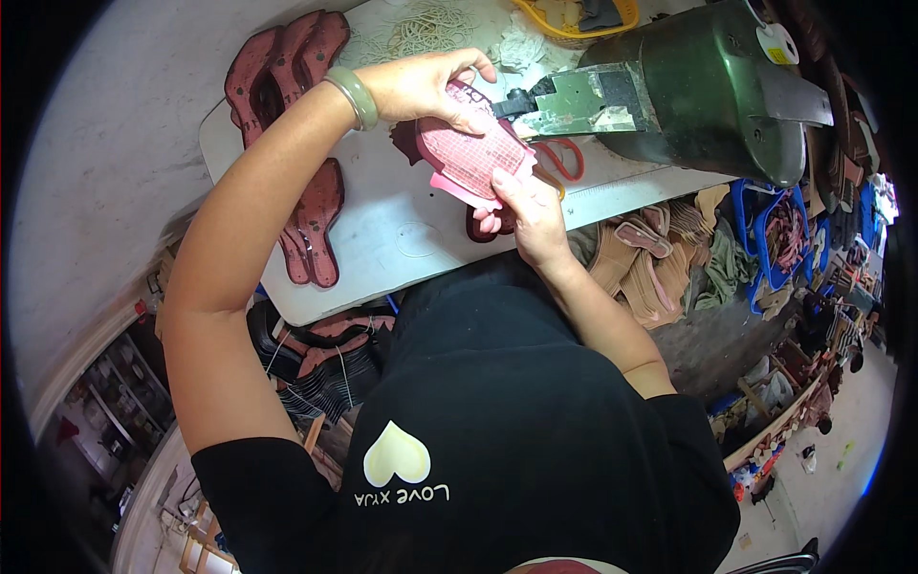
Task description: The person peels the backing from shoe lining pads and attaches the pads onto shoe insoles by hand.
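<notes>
A pink, grid-textured shoe upper (pixel 475 158) with ragged darker red and pink edges lies under both of my hands, beside the narrow end of a green machine arm (pixel 579 100). My left hand (pixel 435 88), with a pale green bangle at the wrist, grips its far left edge, thumb on top. At the near right edge my right hand (pixel 531 215) pinches it, thumb above and fingers curled below. The black tip (pixel 516 103) of the machine arm meets or overhangs the upper's far right edge; exact contact cannot be made out. A dark red piece shows partly beneath.
Stacks of reddish sole-shaped pieces (pixel 320 225) lie on the white table (pixel 382 258) at left. Scissors with orange-red handles (pixel 571 160) rest beside the machine body (pixel 708 91). Beyond are pale tangled bands (pixel 430 31) and a yellow basket (pixel 622 21). Tan cut pieces (pixel 650 273) lie at right.
</notes>
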{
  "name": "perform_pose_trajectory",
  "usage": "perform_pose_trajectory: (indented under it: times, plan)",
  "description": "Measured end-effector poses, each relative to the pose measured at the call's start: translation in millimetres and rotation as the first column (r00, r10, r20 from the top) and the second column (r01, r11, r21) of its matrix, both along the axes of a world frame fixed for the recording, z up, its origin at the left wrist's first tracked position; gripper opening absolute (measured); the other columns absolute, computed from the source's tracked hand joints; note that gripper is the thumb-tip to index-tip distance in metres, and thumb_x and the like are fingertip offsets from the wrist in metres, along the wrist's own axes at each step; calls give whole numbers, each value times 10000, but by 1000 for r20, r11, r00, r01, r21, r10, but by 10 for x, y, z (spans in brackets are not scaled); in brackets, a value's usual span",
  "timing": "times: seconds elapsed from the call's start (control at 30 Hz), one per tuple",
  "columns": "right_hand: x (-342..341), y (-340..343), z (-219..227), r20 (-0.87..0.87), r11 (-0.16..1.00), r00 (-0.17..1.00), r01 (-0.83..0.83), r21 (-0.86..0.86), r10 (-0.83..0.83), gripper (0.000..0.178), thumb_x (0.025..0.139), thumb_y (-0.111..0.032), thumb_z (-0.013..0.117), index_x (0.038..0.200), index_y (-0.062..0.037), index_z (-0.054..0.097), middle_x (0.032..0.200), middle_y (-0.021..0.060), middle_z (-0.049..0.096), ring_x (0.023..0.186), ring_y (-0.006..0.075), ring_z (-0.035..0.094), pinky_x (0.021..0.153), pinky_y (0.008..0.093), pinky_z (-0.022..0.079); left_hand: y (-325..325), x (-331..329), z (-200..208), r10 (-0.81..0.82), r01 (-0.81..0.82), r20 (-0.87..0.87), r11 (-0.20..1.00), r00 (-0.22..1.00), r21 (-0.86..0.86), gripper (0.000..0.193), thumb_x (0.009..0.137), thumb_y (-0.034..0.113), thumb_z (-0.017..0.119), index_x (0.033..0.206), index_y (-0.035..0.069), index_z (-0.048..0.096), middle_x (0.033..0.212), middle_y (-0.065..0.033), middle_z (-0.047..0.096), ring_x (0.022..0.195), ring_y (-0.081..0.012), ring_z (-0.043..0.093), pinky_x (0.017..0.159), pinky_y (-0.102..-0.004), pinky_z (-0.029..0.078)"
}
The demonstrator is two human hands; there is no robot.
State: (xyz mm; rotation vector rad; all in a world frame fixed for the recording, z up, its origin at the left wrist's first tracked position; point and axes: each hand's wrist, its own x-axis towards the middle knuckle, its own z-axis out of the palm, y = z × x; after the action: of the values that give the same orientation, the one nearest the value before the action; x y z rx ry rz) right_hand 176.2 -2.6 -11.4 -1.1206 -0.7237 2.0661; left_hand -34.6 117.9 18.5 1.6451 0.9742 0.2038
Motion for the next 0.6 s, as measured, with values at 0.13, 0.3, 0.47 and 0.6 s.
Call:
perform_pose_trajectory:
  times: [0.13, 0.3, 0.47, 0.6]
  plan:
    - [-51, 102, -22, 19, 999, 999, -37, 11, 37, 253, 936, -222, 525, 934, 22, 588, 708, 100, 629, 524, 98, 559, 494, 203, 464, 42, -67, 41, -11, 12, 19, 1000, 1000, -23, 495, 770, 232, 732, 1177, 75, 497, 915, -1, 537, 838, -81, 499, 755, -235, 430]
    - [-123, 202, -6, 84, 997, 995, -51, 55, 47, 256, 927, -226, 540, 883, 18, 601, 675, 89, 621, 502, 92, 545, 473, 200, 451, 83, -191, 18, -46, 48, 34, 997, 998, -64, 384, 796, 220, 694, 1134, 66, 596, 1017, -38, 621, 932, -114, 554, 864, -255, 442]
    - [-116, 275, 67, 145, 996, 988, -57, 65, 47, 264, 919, -225, 553, 862, 26, 610, 658, 81, 614, 493, 89, 537, 466, 200, 439, -79, -251, 17, 56, -50, 46, 991, 997, -125, 355, 814, 193, 677, 1122, 40, 588, 994, -17, 612, 930, -94, 538, 859, -245, 436]
    - [-66, 309, 44, 192, 993, 981, -43, 114, 20, 295, 909, -271, 569, 831, 9, 621, 616, 75, 612, 473, 78, 540, 443, 186, 415, -311, -222, -17, 200, -191, 101, 978, 975, -85, 332, 833, 183, 662, 1120, 36, 586, 977, -11, 606, 904, -78, 531, 823, -233, 442]
